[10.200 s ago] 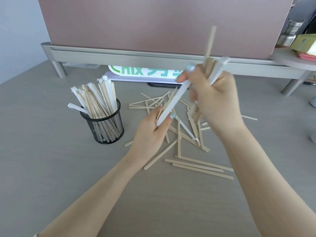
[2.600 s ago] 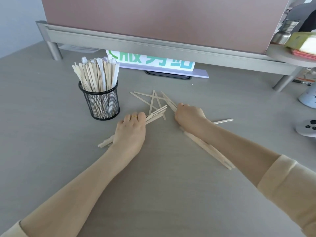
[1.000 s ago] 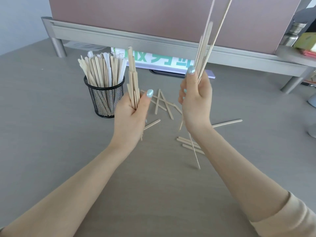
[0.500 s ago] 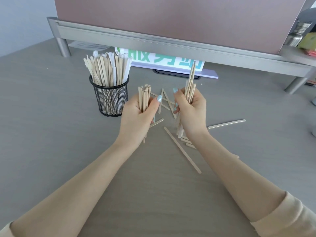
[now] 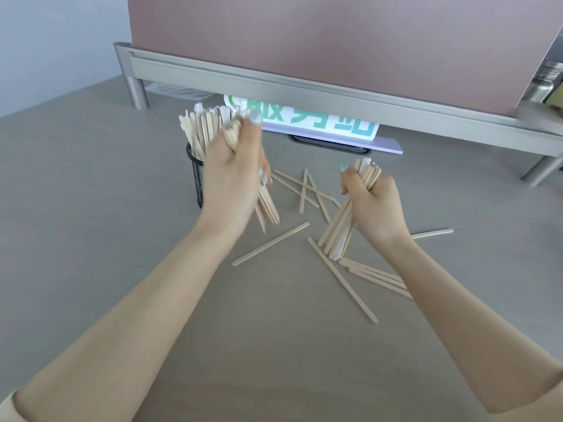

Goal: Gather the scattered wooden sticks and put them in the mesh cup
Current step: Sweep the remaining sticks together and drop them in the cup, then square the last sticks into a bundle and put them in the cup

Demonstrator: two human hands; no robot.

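My left hand (image 5: 236, 175) grips a bundle of wooden sticks (image 5: 268, 205) and sits in front of the black mesh cup (image 5: 196, 175), hiding most of it. The cup holds many upright sticks (image 5: 201, 129). My right hand (image 5: 373, 202) is closed around a second bundle (image 5: 338, 236) whose lower ends rest on the desk. Several loose sticks (image 5: 271, 248) lie scattered on the grey desk between and below my hands, and some more sticks (image 5: 374, 275) lie partly under my right forearm.
A metal riser rail (image 5: 304, 95) with a pink panel runs across the back, standing on a leg (image 5: 137, 92) at the left. Under it lies a white sign with green characters (image 5: 316, 121). One stick (image 5: 432, 234) lies apart at the right.
My left hand has moved left and up with its bundle, from beside the cup to right in front of it. My right hand has lowered its bundle until the ends touch the desk.
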